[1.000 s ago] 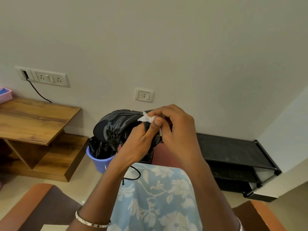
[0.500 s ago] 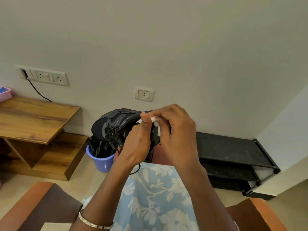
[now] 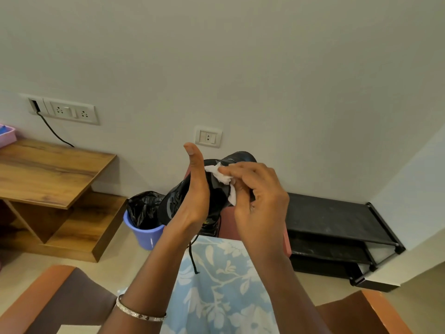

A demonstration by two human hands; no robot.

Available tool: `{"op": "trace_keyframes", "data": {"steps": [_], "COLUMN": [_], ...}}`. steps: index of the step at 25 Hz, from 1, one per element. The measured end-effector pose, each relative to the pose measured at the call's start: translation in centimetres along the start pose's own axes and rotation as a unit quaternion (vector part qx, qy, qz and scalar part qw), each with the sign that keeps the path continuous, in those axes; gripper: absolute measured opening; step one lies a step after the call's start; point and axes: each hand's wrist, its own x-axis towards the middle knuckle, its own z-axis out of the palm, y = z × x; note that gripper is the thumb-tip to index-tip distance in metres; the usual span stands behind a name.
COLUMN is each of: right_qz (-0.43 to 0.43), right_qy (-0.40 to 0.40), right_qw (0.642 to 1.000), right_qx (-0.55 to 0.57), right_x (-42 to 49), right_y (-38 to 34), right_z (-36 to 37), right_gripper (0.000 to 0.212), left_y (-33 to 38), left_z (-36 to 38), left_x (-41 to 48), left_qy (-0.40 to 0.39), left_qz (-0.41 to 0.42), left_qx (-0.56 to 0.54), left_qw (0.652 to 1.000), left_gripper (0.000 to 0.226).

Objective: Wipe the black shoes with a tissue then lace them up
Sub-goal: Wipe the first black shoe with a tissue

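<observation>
Far left there is a wooden tabletop [image 3: 48, 169] with a pink tray [image 3: 6, 137] at its edge. A blue bin [image 3: 147, 233] with a black liner stands on the floor just beside it, handy for the tissue once it is used up.

My left hand [image 3: 195, 196] holds the black shoe [image 3: 173, 203] up in the air above my lap, toe tipped down toward the bin and heel raised to the upper right. The thumb stands straight up along the near side. The fingers are hidden behind the shoe, so I cannot tell how they curl.

A loose lace [image 3: 192, 257] hangs down from the shoe over the blue floral cloth [image 3: 216, 285] on my lap. I take that to mean lacing has not begun and I am in the wiping step.

The white tissue [image 3: 222, 178] is crumpled and pressed on the upper part of the shoe near the heel. My right hand [image 3: 257, 196] pinches it between fingertips and thumb.

To wipe well I would:
- brace the shoe firmly with the left hand so it does not twist under the pressure;
- work in short strokes from heel toward toe;
- turn the tissue to a clean face when it soils;
- rotate the shoe to reach the far side, which I cannot see from here;
- keep the tissue off the dangling lace, since thin paper could snag or tear.

A black shoe rack [image 3: 337, 218] sits low against the wall on the right.
</observation>
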Motion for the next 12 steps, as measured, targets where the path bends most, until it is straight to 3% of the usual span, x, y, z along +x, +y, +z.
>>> {"op": "trace_keyframes", "data": {"steps": [4, 7, 9, 12], "right_qz": [-0.025, -0.047, -0.054, -0.056], "right_qy": [0.037, 0.047, 0.045, 0.036], "right_qw": [0.998, 0.996, 0.996, 0.994], "right_qx": [-0.034, -0.058, -0.064, -0.089], "right_x": [-1.0, -2.8, -2.3, -0.4], "right_y": [-0.6, -1.1, -1.1, -1.3], "right_z": [0.2, 0.3, 0.1, 0.2], "right_gripper": [0.025, 0.047, 0.041, 0.029], "left_y": [-0.2, -0.4, -0.8, -1.2], "left_z": [0.1, -0.3, -0.2, 0.4], "left_x": [0.4, 0.9, 0.8, 0.2], "left_qy": [0.01, 0.038, 0.015, -0.025], "left_qz": [-0.013, -0.041, -0.032, -0.008], "left_qx": [-0.028, 0.0, 0.009, -0.006], "left_qw": [0.999, 0.998, 0.999, 1.0], "left_gripper": [0.095, 0.11, 0.123, 0.107]}}
